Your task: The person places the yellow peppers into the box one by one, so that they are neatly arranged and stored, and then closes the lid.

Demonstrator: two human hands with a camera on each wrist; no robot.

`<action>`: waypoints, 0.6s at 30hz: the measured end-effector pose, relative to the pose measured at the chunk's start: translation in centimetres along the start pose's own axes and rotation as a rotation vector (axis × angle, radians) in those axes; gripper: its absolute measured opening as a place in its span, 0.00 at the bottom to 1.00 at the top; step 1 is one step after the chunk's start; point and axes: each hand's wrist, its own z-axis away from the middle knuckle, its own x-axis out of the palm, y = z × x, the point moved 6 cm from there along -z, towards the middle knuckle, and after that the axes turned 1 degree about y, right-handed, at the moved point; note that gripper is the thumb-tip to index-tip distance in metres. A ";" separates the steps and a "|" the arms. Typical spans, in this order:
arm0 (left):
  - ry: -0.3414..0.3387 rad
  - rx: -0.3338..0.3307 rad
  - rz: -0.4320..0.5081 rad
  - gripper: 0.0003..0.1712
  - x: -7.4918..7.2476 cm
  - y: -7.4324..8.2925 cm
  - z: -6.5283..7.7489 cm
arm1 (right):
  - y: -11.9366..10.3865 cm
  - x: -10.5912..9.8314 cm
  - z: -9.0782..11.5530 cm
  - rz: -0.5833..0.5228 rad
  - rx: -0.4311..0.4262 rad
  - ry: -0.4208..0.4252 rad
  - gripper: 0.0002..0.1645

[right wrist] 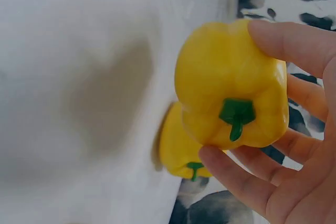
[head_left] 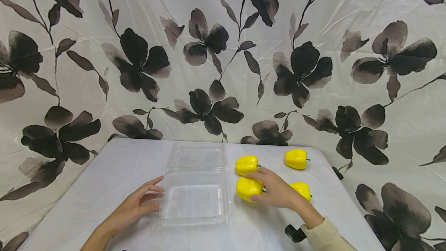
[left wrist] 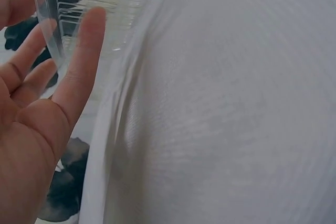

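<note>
My right hand (head_left: 277, 191) holds a yellow bell pepper (head_left: 248, 189) with a green stem. In the right wrist view the thumb and fingers grip this held bell pepper (right wrist: 231, 77) from its sides, and a shadow falls on the cloth apart from it. A second bell pepper (head_left: 246, 165) lies just behind it. A clear plastic clamshell container (head_left: 224, 200) lies with its lid (head_left: 196, 159) folded back, away from me. Beside its left wall is my left hand (head_left: 137, 202), fingers loosely extended; whether they touch the wall I cannot tell.
Two more yellow bell peppers lie to the right, one at the back (head_left: 295, 159) and one (head_left: 302, 189) partly behind my right wrist. A black object (head_left: 294, 233) shows by the right sleeve (head_left: 325, 235). White cloth covers the table (head_left: 115, 165); a floral sheet (head_left: 209, 73) hangs behind.
</note>
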 end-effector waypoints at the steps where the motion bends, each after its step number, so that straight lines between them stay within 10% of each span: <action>1: -0.002 -0.004 0.000 0.24 0.0 0.0 0.0 | -0.2 -0.2 -0.2 -0.008 0.001 0.015 0.38; 18: -0.016 -0.030 -0.016 0.24 0.0 0.0 -0.3 | -6.5 0.9 -5.7 -0.051 -0.093 0.058 0.37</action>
